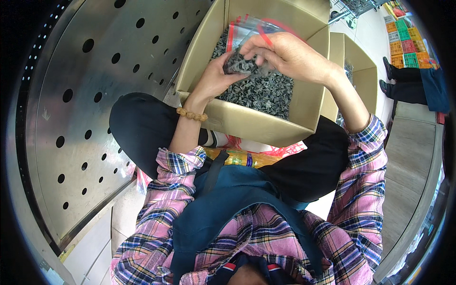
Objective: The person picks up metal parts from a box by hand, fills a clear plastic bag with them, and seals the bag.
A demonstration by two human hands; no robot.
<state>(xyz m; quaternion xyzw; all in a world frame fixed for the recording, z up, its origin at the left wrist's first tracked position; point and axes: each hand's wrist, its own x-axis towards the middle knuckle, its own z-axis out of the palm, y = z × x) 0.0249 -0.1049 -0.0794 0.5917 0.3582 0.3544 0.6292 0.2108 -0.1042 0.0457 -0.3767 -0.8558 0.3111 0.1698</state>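
My left hand (221,73) grips a clear plastic zip bag (233,66) from its left side, thumb across the lower edge. Dark, curled dried pieces, apparently wood ear fungus, show through the film. My right hand (276,53) reaches into the bag's mouth with fingers bent down. The red zip strip (263,34) loops over its knuckles; whether the fingertips pinch anything is hidden and blurred. Both hands are above an open cardboard box (249,126) holding a loose layer of the same dried pieces (262,94). Several flat red-edged bags (231,35) lie at its far side.
A perforated metal panel (117,78) rises close on the left. Another cardboard box (361,57) stands to the right. Beyond it are a person's legs (406,78), stacked coloured crates (408,44) and a metal wire cart (351,10). A yellow-wrapped package (238,156) lies between my legs.
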